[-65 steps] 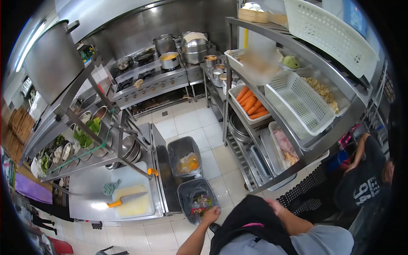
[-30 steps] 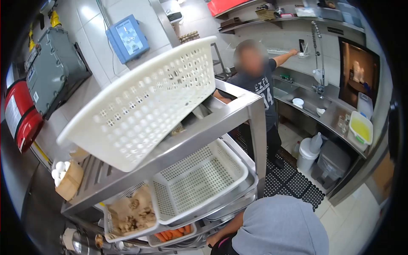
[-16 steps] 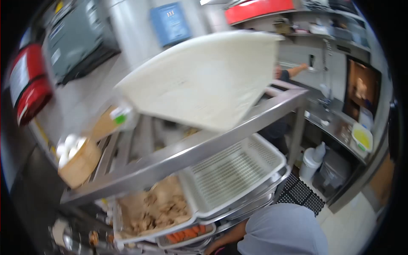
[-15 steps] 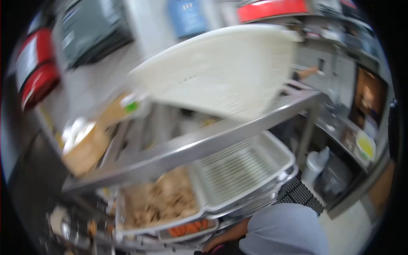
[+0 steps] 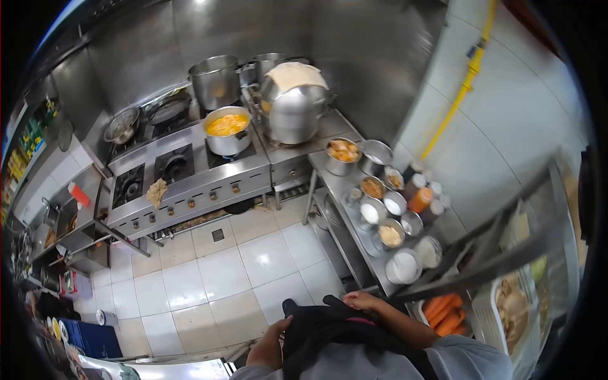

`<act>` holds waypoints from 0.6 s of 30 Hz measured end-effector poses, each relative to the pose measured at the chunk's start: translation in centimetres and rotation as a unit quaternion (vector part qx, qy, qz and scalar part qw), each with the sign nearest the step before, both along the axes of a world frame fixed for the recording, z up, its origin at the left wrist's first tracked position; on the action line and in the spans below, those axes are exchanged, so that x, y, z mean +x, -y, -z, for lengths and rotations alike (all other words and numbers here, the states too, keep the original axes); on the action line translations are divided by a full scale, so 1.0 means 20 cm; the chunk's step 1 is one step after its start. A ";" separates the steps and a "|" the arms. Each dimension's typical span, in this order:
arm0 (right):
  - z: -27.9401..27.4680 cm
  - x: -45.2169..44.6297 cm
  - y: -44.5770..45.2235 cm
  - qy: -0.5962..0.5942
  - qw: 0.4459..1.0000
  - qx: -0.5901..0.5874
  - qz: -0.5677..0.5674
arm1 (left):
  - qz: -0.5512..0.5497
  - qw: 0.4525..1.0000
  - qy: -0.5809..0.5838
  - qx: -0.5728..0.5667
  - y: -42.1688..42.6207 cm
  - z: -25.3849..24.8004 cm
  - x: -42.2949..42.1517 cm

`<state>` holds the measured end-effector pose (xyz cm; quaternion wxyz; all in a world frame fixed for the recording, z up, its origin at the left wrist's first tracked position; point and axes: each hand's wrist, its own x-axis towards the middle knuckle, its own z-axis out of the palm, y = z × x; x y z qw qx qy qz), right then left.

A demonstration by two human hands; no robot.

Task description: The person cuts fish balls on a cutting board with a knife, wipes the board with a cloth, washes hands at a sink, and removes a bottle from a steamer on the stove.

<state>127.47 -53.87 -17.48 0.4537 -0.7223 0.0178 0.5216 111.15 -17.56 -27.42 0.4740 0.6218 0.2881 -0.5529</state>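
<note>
Two bare hands (image 5: 360, 301), shelf packages (image 5: 25, 152) illegible

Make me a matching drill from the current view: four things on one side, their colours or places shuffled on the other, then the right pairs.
Things
1. Apron
2. Carrots
3. Yellow pipe
4. Pale cloth

Colours or places
A. Draped on shiny metal cookware
B. Orange, at the lower right of the picture
C. Black, between the left hand and the right hand
D. Running along the tiled wall

Pairs: 1-C, 2-B, 3-D, 4-A
</note>
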 end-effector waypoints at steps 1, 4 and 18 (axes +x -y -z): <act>-0.35 0.06 -0.20 -0.002 0.998 -0.060 0.023 | 0.000 1.000 -0.014 -0.008 -0.05 -0.03 0.03; -0.48 0.34 -0.50 0.005 0.998 -0.039 0.045 | -0.011 0.999 -0.030 -0.015 -0.21 -0.08 0.13; -1.93 2.79 -1.56 0.612 0.781 0.126 0.027 | -0.376 0.912 0.104 0.128 -1.21 -0.13 0.07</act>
